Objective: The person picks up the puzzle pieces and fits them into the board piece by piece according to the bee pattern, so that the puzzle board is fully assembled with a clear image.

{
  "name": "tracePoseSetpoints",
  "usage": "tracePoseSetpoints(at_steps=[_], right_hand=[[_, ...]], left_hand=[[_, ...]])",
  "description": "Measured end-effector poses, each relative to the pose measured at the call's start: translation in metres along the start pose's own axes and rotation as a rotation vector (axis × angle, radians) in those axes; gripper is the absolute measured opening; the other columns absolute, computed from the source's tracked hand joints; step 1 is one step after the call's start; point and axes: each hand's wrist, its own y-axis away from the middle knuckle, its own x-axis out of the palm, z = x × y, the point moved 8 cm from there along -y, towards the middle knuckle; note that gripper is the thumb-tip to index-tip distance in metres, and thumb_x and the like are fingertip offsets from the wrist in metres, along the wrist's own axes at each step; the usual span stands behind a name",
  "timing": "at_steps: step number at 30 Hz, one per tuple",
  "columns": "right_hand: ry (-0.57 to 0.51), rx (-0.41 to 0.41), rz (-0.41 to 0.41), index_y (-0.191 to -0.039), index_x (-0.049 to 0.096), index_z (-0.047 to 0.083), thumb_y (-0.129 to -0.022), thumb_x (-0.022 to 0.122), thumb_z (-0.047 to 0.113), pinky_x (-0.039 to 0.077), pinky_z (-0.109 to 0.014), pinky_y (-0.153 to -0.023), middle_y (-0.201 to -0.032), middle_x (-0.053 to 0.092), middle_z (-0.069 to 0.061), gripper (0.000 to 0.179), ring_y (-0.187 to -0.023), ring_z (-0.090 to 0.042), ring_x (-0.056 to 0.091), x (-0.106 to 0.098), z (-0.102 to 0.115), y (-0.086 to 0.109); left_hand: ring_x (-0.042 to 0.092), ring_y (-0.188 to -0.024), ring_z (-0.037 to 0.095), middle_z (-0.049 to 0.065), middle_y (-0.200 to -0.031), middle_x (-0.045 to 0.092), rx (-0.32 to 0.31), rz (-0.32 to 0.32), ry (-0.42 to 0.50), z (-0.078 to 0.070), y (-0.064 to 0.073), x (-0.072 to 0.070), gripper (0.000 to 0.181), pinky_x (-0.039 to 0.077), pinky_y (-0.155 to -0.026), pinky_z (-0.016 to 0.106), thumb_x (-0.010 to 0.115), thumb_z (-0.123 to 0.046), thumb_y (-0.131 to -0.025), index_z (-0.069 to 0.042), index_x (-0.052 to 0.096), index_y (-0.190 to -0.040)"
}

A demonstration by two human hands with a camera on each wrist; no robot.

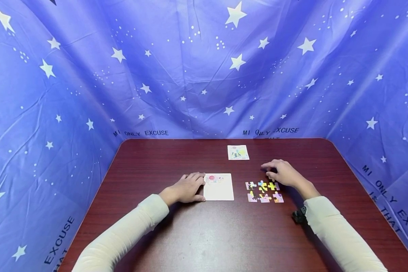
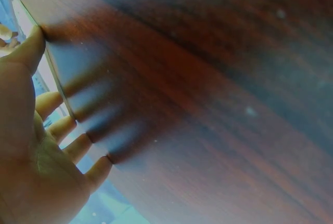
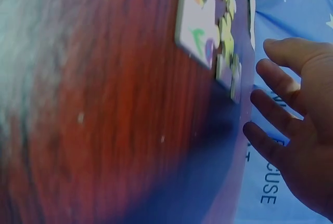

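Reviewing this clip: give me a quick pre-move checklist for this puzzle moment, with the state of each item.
1. White board steadied: ok, the left hand touches its left edge.
2. Room on the board: ok, only the coloured area along the far side is filled; the rest is bare white.
3. Loose puzzle pieces picture side up: ok, coloured faces show, right of the board.
4. Right hand free: ok, no piece shows in its fingers.
5. Picture card unobstructed: ok, it lies beyond the board, uncovered.
6. Which piece fits next: cannot tell, details are too small.
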Motion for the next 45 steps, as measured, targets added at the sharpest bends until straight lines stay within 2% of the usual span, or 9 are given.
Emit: tracePoseSetpoints(at_steps=[3,10,16,23,30,37,45], right_hand=[[0.0,0.014,0.006,-0.123,0.072,0.009,-0.092,0.071,0.01,0.047,-0.045,-0.086,-0.094,0.065,0.0,0.031,-0.084,-0.014,0.059,-0.001,-0.004,0.003],[0.027,0.038,0.021,-0.123,0.073,0.008,-0.091,0.072,0.01,0.047,-0.048,-0.086,-0.097,0.067,-0.004,0.031,-0.091,-0.022,0.06,-0.005,-0.013,0.011],[0.042,0.037,0.036,-0.123,0.073,0.007,-0.091,0.073,0.011,0.049,-0.047,-0.084,-0.102,0.069,-0.007,0.032,-0.09,-0.021,0.06,-0.005,-0.02,0.017],[0.038,0.015,0.058,-0.124,0.072,0.007,-0.089,0.074,0.011,0.05,-0.054,-0.091,-0.114,0.07,-0.015,0.035,-0.103,-0.031,0.064,-0.004,-0.021,0.021],[0.051,0.007,0.071,-0.123,0.074,0.01,-0.088,0.076,0.014,0.044,-0.059,-0.099,-0.112,0.072,-0.013,0.036,-0.11,-0.037,0.062,0.001,-0.025,0.022],[0.057,-0.001,0.061,-0.12,0.076,0.012,-0.089,0.076,0.013,0.044,-0.053,-0.096,-0.105,0.073,-0.007,0.031,-0.105,-0.033,0.06,0.001,-0.023,0.021],[0.044,0.031,0.069,-0.118,0.077,0.013,-0.09,0.075,0.015,0.043,-0.059,-0.098,-0.102,0.077,-0.009,0.028,-0.11,-0.042,0.059,0.001,-0.022,0.02]], left_hand=[[0.033,-0.151,0.035,0.011,-0.163,0.035,-0.003,0.002,-0.002,0.0,0.001,0.001,0.063,0.037,-0.114,0.057,0.065,-0.058,-0.092,-0.013,0.055,-0.135],[0.033,-0.152,0.034,0.01,-0.164,0.034,-0.005,0.003,0.004,0.0,0.001,0.0,0.063,0.036,-0.114,0.057,0.064,-0.058,-0.093,-0.013,0.055,-0.136],[0.032,-0.152,0.034,0.01,-0.164,0.035,-0.005,0.009,0.002,0.001,0.0,0.0,0.062,0.036,-0.115,0.057,0.065,-0.057,-0.093,-0.013,0.055,-0.136],[0.033,-0.152,0.035,0.01,-0.164,0.035,-0.005,0.008,-0.001,0.0,0.0,0.0,0.063,0.037,-0.114,0.057,0.065,-0.057,-0.093,-0.013,0.055,-0.136],[0.033,-0.152,0.034,0.01,-0.164,0.035,-0.007,0.008,-0.004,-0.001,0.001,-0.001,0.063,0.037,-0.114,0.057,0.064,-0.058,-0.093,-0.013,0.055,-0.136],[0.033,-0.152,0.035,0.011,-0.164,0.035,-0.009,0.008,-0.002,-0.001,0.0,0.0,0.062,0.036,-0.115,0.057,0.065,-0.057,-0.093,-0.014,0.055,-0.135],[0.033,-0.152,0.035,0.01,-0.164,0.035,-0.007,0.009,-0.002,-0.001,0.001,0.0,0.062,0.036,-0.114,0.057,0.065,-0.057,-0.093,-0.013,0.055,-0.136]])
